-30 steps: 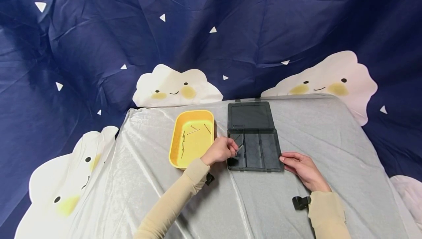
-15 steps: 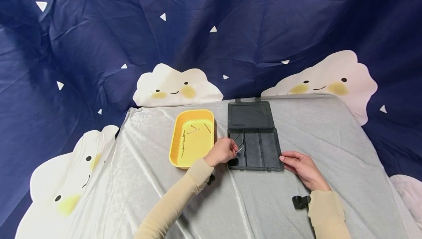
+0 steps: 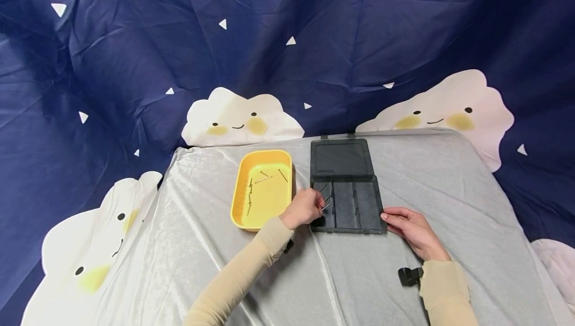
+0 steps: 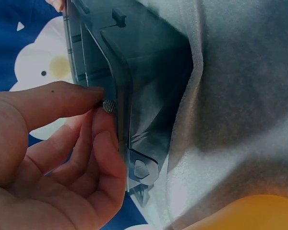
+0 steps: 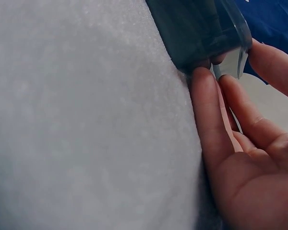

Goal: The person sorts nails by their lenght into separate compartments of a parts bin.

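In the head view, my left hand [image 3: 306,207] pinches a nail [image 3: 326,206] over the left compartment of a dark see-through plastic case [image 3: 345,223]. The left wrist view shows the nail's ridged head [image 4: 108,106] between thumb and fingertip, beside the case wall. Another nail [image 3: 322,187] lies in that left compartment. My right hand [image 3: 414,231] rests its fairly straight fingers against the right side of the case; in the right wrist view, the fingers [image 5: 209,103] touch its outer wall. Left of the case, a yellow tray [image 3: 238,193] holds several nails [image 3: 263,179].
The case's lid [image 3: 341,158] lies folded back toward the far edge of the table. Grey cloth [image 3: 359,276] with creases covers the table. Behind it hangs a dark blue curtain [image 3: 251,56] with clouds printed on it.
My left hand has shifted very slightly to the right with the nail, staying over the left compartment. The right hand, the case and the tray have stayed in place.
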### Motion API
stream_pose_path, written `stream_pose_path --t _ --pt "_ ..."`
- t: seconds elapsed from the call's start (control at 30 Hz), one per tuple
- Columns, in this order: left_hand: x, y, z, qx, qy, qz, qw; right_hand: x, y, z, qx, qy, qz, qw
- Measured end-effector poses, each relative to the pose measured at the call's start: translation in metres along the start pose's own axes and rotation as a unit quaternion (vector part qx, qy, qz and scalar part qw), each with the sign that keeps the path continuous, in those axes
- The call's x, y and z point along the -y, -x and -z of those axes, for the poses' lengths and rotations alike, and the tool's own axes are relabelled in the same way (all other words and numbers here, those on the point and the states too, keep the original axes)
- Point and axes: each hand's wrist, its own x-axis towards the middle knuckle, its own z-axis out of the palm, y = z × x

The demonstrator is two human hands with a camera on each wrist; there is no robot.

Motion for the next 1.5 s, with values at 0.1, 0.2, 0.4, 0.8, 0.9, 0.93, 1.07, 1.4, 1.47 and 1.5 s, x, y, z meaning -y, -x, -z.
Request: stream_pose_path --t 0.1,0.2,0.4,0.8,0.9,0.93,1.07,1.4,1.47,1.5 --pt "0.001 0.001 0.0 0.001 0.005 0.003 1.0 -0.001 0.0 0.0 -0.001 0.0 0.001 1.0" --pt "0.001 0.001 0.0 0.003 0.011 0.009 0.9999 -0.001 0.0 0.0 -0.001 0.0 0.004 1.0" --pt "0.003 0.002 0.0 0.005 0.024 0.017 0.9995 -0.002 0.0 0.0 0.0 0.003 0.01 1.0" --pt "0.005 0.001 0.002 0.009 0.03 0.015 0.9994 -0.002 -0.001 0.0 -0.001 0.009 0.01 0.9999" --pt "0.006 0.0 0.004 0.01 0.03 0.015 0.9994 -0.002 -0.001 0.0 -0.001 0.009 0.011 0.9999" --pt "0.005 0.0 0.006 0.009 0.031 0.015 0.9994 -0.002 -0.001 0.0 -0.001 0.009 0.011 0.9999" --pt "0.004 0.001 0.015 0.011 0.038 0.017 0.9991 -0.002 -0.001 0.0 -0.001 0.009 0.01 0.9999" --pt "0.014 -0.001 0.05 -0.021 0.049 0.027 0.9982 -0.002 -0.001 0.0 -0.001 0.006 0.007 1.0" --pt "0.019 -0.002 0.058 -0.035 0.06 0.03 0.9971 -0.002 -0.001 0.0 -0.001 0.007 0.006 1.0" --pt "0.022 -0.002 0.062 -0.042 0.064 0.033 0.9965 -0.002 -0.001 0.0 -0.001 0.008 0.006 0.9999"
